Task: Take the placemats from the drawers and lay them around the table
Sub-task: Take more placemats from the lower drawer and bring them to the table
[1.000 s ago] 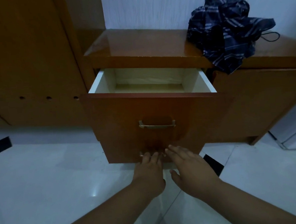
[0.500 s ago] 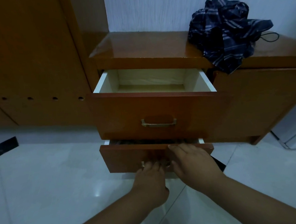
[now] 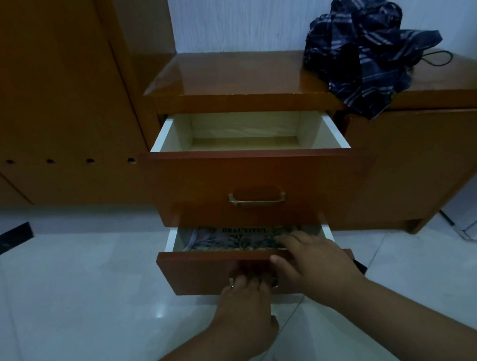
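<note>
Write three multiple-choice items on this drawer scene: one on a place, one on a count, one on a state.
1. Where does the dark plaid cloth lie?
A. In the upper drawer
B. On the cabinet top, at its right
C. On the floor

2. How many drawers stand open?
A. One
B. Two
C. Three

3. What does the lower drawer hold?
A. Nothing
B. A patterned mat with printed letters
C. Folded plaid cloth

Key: 1 B, the cloth sits on the cabinet top and hangs over its front edge. 2 B, the upper drawer and the lower one are both pulled out. 3 B, the patterned mat shows inside, with the right hand reaching over the front and the left hand at the handle.
</note>
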A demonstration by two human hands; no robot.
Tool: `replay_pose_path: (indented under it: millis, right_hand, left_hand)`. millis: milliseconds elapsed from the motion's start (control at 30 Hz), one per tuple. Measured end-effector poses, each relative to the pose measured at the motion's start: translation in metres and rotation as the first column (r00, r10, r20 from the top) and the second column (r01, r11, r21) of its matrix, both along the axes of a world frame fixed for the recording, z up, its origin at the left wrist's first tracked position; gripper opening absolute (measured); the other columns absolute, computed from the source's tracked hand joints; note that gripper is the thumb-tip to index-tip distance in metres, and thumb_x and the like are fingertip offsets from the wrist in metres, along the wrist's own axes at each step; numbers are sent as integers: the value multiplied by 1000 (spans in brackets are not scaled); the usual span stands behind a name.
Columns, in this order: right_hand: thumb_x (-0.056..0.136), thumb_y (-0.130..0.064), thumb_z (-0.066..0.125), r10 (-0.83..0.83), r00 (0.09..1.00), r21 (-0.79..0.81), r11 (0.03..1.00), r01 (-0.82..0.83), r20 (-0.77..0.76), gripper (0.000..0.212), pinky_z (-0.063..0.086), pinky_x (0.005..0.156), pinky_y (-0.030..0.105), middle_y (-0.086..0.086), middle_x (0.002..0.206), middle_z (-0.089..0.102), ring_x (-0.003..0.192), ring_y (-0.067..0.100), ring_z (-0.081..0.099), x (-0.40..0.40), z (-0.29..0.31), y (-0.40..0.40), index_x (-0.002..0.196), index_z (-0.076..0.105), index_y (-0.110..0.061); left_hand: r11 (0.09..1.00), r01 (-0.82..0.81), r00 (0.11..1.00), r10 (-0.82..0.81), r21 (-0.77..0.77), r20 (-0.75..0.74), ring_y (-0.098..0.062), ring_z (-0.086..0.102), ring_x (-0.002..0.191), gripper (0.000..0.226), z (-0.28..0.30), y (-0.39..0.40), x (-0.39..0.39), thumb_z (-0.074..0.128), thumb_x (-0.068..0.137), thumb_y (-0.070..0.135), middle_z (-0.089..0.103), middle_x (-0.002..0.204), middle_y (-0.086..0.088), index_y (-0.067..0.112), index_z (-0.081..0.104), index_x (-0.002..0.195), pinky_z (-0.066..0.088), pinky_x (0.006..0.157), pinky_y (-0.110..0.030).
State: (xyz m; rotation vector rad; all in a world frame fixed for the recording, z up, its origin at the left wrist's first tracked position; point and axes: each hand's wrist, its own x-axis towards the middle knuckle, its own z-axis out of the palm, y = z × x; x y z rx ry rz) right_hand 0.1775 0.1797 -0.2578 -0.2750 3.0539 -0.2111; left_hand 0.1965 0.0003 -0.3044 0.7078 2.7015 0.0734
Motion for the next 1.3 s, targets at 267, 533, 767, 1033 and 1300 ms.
replay_pose_path:
  millis: [267,533,767,1033,1300]
  right_hand:
    - [83,-81,-6,-53,982,118,993,32,180,88,50,78,39,2,137,51,113,27,58,-27,8,11,145,35,-35]
    - [99,-58,28,-123,843,106,991,79,524,66,35,108,56,15,163,16,140,46,30,-55,14,-6,158,7,-35]
    - [96,-72,12,-194,693,59,975,214,695,80,17,120,44,9,167,14,151,31,19,-70,13,-20,159,20,-23]
    - [95,-50,52,-169,743,-107,945,309,648,37,48,79,34,6,92,65,84,21,59,-83,-3,-6,91,65,-16]
    - [86,-36,77,-251,876,-340,850,402,411,22,53,71,28,5,89,74,83,17,67,-60,2,19,91,78,-15]
  left_hand:
    - [984,50,964,-4,170,-265,-19,61,91,26,78,-24,-22,34,102,47,61,103,4,29,52,108,50,73,-34]
    - [936,27,999,-17,-350,33,-35,27,145,57,81,-70,-73,26,103,56,28,158,-6,37,20,157,44,102,-52]
    - [893,135,983,-65,-429,174,-41,25,144,68,84,-62,-94,33,103,48,20,161,-14,25,7,162,42,104,-61]
    - [907,42,996,-7,-419,85,-35,31,141,54,63,-71,-95,28,109,34,30,155,-9,31,11,160,48,96,-55]
    - [942,-332,942,329,-44,-65,-22,59,119,47,48,-76,-88,28,102,59,61,128,1,34,56,131,51,87,-38]
